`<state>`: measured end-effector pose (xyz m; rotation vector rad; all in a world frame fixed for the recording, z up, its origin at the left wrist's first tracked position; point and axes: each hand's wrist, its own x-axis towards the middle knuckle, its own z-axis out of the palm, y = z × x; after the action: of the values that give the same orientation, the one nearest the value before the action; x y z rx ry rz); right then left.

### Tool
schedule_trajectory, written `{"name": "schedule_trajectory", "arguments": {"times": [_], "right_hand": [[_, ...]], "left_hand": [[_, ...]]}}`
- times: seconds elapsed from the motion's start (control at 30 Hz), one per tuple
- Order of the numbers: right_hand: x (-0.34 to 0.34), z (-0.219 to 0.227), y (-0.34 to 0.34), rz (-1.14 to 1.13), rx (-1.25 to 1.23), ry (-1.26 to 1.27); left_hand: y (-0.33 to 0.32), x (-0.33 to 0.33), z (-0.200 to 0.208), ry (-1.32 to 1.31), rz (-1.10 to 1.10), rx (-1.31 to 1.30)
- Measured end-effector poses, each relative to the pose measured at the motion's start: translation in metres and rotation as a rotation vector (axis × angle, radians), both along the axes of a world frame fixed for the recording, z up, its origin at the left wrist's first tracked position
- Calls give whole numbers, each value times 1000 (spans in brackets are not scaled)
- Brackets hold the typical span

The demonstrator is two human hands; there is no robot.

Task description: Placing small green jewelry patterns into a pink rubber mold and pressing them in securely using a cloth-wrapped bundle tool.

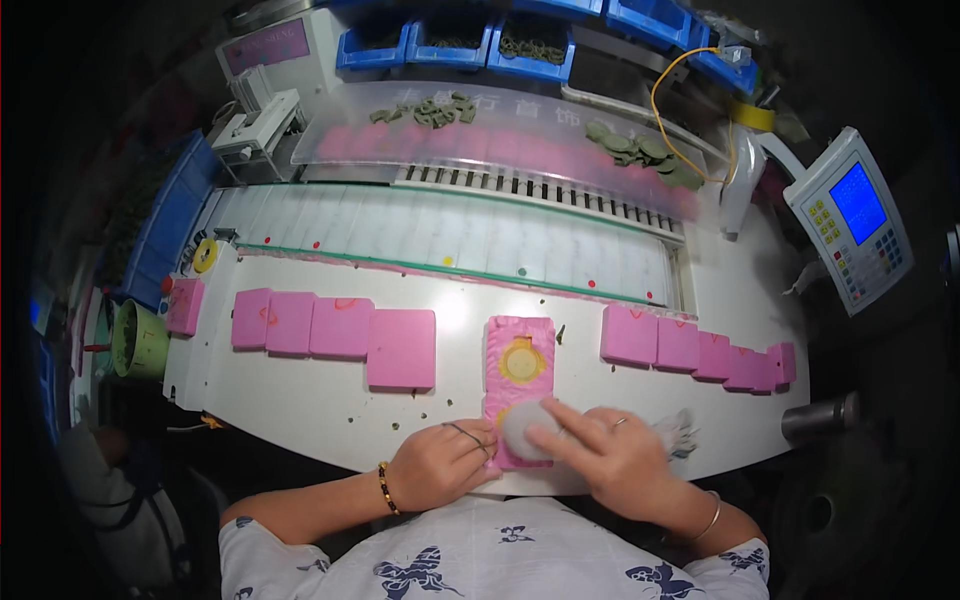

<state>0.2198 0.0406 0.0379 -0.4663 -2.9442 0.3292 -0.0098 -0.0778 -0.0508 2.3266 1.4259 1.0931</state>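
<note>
A long pink rubber mold [521,390] lies on the white table in front of me, with a round yellow recess [522,364] in its upper half. At the mold's lower left edge, my left hand [445,462] is closed, its curled fingers gripping the border. My right hand [612,452] holds a whitish, rounded pad or pouch [521,428] down over the lower half, and motion blurs it. Under this pouch another yellow patch shows only at its edge. A crumpled pale cloth or plastic piece [678,434] lies to the right of my right hand.
Pink blocks stand in rows at left [340,327] and right [678,345]. Farther back runs a white slatted conveyor [450,235]. Blue bins [448,45] line the back. A keypad screen [858,215] stands right, near a dark cylinder [820,420]; a green bucket [138,340] is left.
</note>
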Motion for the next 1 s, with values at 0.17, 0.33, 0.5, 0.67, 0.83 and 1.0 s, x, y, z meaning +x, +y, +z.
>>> {"name": "schedule_trajectory", "arguments": {"times": [0.17, 0.33, 0.5, 0.67, 0.83, 1.0], "right_hand": [[1, 14, 1, -143, 144, 308], [9, -5, -5, 4, 74, 19], [7, 9, 18, -186, 63, 210], [13, 12, 47, -473, 128, 158], [12, -2, 52, -512, 223, 34], [-24, -15, 42, -330, -93, 227]], "left_hand": [[-1, 0, 3, 23, 40, 29], [-1, 2, 6, 29, 39, 29], [1, 1, 7, 79, 52, 50], [6, -8, 27, 81, 2, 48], [45, -19, 42, -129, 99, 37], [84, -33, 28, 53, 293, -34]]}}
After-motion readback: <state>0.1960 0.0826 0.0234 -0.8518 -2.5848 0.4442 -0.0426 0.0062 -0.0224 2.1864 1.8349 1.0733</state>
